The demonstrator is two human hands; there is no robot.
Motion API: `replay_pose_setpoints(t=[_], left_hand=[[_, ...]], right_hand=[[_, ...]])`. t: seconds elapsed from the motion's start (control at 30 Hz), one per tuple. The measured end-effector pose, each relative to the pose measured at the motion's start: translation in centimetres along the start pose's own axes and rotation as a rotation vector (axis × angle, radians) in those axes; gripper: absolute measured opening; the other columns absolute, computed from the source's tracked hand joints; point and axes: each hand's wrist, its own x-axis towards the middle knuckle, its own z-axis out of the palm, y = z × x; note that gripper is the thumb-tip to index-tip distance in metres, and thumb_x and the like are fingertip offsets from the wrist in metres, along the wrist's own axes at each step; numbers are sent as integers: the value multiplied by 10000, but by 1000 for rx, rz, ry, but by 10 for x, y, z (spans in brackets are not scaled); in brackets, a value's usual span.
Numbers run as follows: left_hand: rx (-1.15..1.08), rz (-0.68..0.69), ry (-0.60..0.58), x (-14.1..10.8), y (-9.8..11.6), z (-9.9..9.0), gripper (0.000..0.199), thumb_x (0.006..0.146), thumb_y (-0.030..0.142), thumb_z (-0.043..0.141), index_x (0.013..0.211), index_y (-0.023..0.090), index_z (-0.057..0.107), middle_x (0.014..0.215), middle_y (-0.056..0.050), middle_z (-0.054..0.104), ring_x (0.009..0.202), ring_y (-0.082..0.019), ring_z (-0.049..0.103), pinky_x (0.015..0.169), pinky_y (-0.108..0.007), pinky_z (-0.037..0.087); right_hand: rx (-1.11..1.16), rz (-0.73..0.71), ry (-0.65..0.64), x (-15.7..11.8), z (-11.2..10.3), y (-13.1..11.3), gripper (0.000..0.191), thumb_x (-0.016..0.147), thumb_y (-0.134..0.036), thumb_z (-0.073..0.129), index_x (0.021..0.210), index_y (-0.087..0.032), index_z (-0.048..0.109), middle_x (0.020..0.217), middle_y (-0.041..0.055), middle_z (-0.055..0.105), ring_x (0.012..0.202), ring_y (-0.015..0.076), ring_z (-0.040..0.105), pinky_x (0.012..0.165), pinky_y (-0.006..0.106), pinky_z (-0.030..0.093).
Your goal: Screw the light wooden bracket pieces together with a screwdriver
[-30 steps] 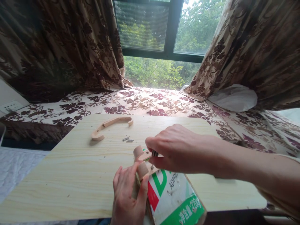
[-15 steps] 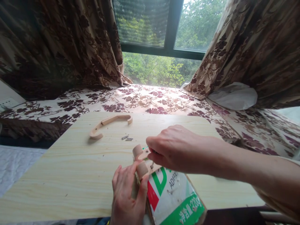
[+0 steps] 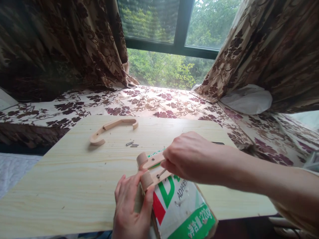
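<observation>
My right hand (image 3: 183, 156) is closed round a screwdriver (image 3: 162, 173), whose handle the fist hides. Its thin metal shaft slants down to a screw (image 3: 158, 176) in a curved wooden hook (image 3: 147, 181). A second wooden hook (image 3: 143, 160) lies parallel behind it. Both rest on a piece of printed cardboard box (image 3: 185, 205), white, green and red. Fingers and thumb of my left hand (image 3: 133, 202) press around the near hook's rounded end and the cardboard's left edge. The hooks' far ends are hidden under my right hand.
On the pale wooden table (image 3: 74, 186), a joined pair of wooden hook pieces (image 3: 112, 127) lies at the back left. Several loose screws (image 3: 132, 144) lie in front of it. Behind are a flower-patterned window seat (image 3: 149, 99), curtains and a white plastic bag (image 3: 248, 99).
My right fist has tilted and drawn slightly back from the screw, so more of the screwdriver shaft shows. The whole view has shifted a little; my left hand keeps its hold.
</observation>
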Motion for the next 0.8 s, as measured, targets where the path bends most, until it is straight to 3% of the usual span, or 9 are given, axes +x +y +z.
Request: replay_pose_setpoints(t=[0.1, 0.17, 0.27, 0.37, 0.47, 0.6, 0.8], left_hand=[[-32, -64, -4, -2, 0, 0, 283, 846, 333, 546, 1121, 281, 505, 1062, 9, 621, 1016, -162, 590, 999, -343, 420], [-72, -124, -3, -4, 1, 1, 327, 839, 360, 554, 1151, 285, 492, 1075, 4, 596, 1013, -153, 583, 937, -295, 461], [-100, -186, -36, -7, 5, 1, 390, 833, 347, 561, 1203, 290, 451, 1113, -9, 552, 1025, -148, 568, 906, -270, 476], [-106, -204, -49, -11, 7, 2, 410, 836, 320, 550, 1225, 299, 423, 1130, -15, 533, 1042, -158, 557, 937, -297, 464], [-114, -242, -56, -14, 7, 2, 410, 842, 317, 534, 1234, 306, 414, 1142, -15, 536, 1050, -165, 557, 944, -304, 462], [-145, -285, -72, -17, 4, 5, 404, 849, 321, 522, 1238, 303, 413, 1151, -18, 548, 1058, -167, 555, 952, -308, 457], [-119, -110, -37, -17, -2, 12, 388, 843, 261, 509, 1226, 269, 440, 1227, -37, 481, 1125, -154, 495, 966, -256, 425]], right_hand=[[93, 49, -60, -16, 1, 10, 315, 880, -345, 499, 632, -174, 592, 578, 22, 592, 512, 131, 485, 475, 268, 242], [248, 61, -50, -33, 7, 17, 197, 880, -311, 514, 748, -199, 608, 678, 1, 622, 594, 130, 530, 523, 245, 314], [445, 196, 145, -55, 29, 28, 118, 908, -302, 476, 902, -219, 559, 807, -1, 633, 688, 124, 555, 608, 229, 385], [516, 450, 265, -64, 60, 36, 123, 899, -332, 476, 917, -218, 519, 732, -6, 600, 620, 138, 524, 564, 249, 389], [651, 564, 377, -62, 85, 39, 210, 865, -378, 531, 1004, -221, 519, 708, -14, 586, 590, 142, 513, 555, 257, 406], [850, 515, 393, -53, 98, 36, 234, 896, -390, 481, 1034, -211, 539, 758, 9, 600, 652, 151, 531, 568, 249, 420], [892, 432, 457, -48, 100, 32, 217, 919, -382, 437, 887, -201, 551, 715, -1, 552, 617, 125, 486, 525, 217, 395]])
